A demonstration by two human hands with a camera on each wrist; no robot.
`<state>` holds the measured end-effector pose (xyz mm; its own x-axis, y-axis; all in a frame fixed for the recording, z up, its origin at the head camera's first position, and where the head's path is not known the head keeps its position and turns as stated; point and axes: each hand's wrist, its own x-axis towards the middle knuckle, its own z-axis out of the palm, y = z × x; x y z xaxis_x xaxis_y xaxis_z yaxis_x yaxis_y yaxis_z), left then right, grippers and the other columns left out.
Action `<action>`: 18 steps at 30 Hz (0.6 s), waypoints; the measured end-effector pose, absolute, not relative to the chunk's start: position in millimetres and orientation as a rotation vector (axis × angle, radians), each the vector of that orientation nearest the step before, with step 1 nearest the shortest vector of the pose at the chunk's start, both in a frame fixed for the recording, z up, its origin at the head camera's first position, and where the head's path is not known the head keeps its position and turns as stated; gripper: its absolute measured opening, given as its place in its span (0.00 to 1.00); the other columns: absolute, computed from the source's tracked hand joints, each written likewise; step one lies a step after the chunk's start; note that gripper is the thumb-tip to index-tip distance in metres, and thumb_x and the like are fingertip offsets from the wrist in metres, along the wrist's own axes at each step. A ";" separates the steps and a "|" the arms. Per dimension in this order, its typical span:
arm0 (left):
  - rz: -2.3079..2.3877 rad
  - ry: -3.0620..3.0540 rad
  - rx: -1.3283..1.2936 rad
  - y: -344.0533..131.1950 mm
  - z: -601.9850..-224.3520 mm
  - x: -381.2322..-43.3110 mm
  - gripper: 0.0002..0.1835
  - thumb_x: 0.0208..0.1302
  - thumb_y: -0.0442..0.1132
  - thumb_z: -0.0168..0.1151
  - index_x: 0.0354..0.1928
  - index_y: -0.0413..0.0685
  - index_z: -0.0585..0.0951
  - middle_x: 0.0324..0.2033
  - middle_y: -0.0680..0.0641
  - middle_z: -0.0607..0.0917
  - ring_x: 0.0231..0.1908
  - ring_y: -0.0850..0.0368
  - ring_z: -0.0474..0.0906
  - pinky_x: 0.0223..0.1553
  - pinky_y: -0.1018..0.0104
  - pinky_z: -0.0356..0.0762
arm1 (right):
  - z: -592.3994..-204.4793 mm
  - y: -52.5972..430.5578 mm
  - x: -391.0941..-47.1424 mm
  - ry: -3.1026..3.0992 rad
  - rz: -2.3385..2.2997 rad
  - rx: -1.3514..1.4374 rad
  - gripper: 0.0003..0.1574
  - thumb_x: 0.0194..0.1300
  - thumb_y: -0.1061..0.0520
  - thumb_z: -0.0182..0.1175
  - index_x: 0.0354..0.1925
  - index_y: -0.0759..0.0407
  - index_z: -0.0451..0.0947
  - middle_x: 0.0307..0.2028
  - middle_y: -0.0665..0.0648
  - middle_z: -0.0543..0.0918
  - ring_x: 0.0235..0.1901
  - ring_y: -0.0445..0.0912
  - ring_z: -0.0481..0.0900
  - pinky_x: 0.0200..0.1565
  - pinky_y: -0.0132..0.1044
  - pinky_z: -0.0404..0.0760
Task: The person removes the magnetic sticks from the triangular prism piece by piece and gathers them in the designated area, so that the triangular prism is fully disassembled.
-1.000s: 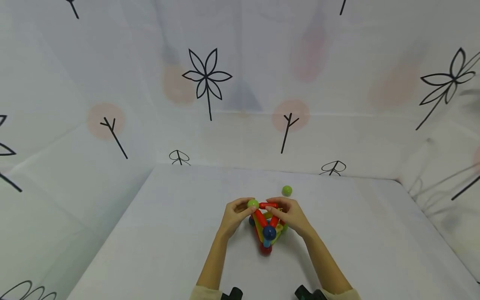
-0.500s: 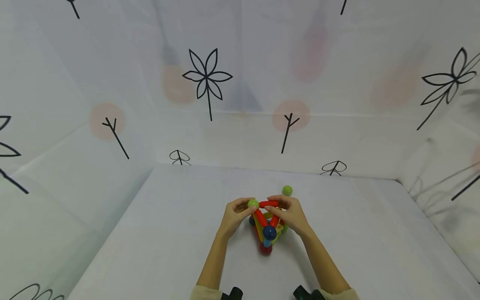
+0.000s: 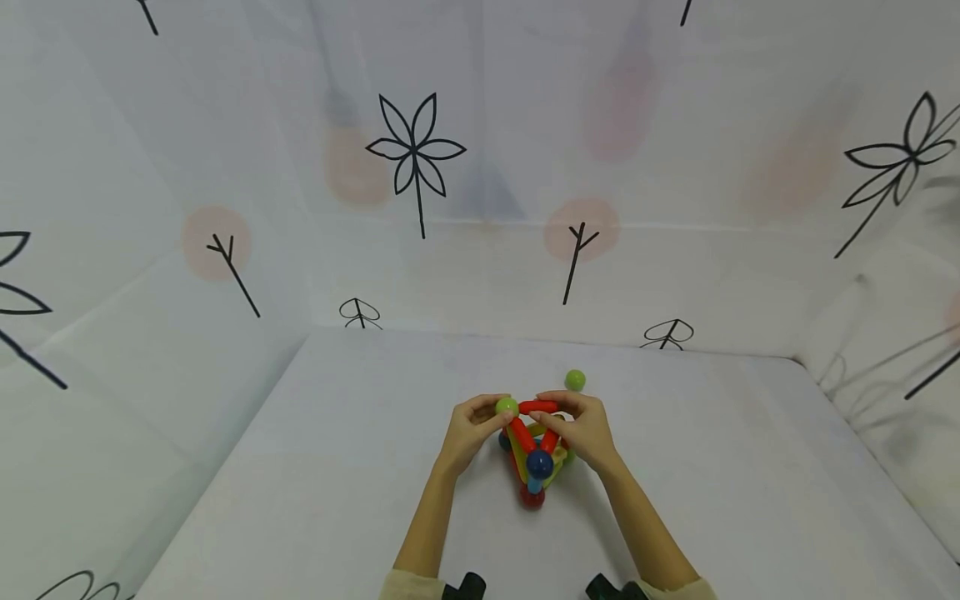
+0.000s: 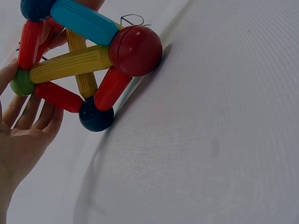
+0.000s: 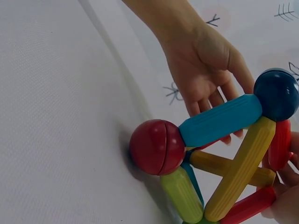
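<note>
Two-handed, pinched green ball (image 3: 507, 407) with left hand (image 3: 467, 433), red rod (image 3: 536, 407) with right hand (image 3: 588, 429); kept both grips from one second earlier.

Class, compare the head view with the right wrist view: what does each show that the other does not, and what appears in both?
Only the head view: the loose green ball lying on the table beyond the hands, and the sleeves.

Only the right wrist view: the seam round the red ball and the grooves along the blue stick.

Both: the red ball joined by the blue stick to a dark blue ball, plus the left hand and right hand, the latter only partly in the wrist view.
</note>
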<state>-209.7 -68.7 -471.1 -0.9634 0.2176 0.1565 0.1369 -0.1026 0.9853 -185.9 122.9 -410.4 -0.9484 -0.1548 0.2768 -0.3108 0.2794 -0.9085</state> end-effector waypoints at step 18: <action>2.209 2.084 0.426 -69.0 -441.0 -194.5 0.19 0.62 0.31 0.60 0.54 0.28 0.75 0.48 0.36 0.81 0.45 0.59 0.79 0.50 0.66 0.76 | -421.5 123.4 -193.1 -2.335 1.755 0.410 0.12 0.54 0.69 0.65 0.39 0.73 0.80 0.35 0.68 0.83 0.35 0.45 0.78 0.37 0.28 0.78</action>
